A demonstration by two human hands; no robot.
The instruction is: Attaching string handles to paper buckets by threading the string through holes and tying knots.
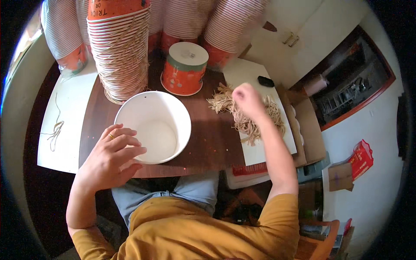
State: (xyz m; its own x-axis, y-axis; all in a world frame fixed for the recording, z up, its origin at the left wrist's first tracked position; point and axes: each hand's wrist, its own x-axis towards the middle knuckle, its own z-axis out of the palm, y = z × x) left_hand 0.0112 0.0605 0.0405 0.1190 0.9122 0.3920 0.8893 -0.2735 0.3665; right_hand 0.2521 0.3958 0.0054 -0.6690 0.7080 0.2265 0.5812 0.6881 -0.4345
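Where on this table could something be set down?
The brown tabletop between the open bucket and the twine is bare apart from small specks. The left white panel has room around its loose string. It is crowded at the back, with stacked buckets, and at right, where the right hand is over the twine.

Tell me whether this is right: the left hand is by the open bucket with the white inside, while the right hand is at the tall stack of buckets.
One part is wrong: the head view shows the right hand at the pile of tan cords. The left hand is by the open bucket with the white inside.
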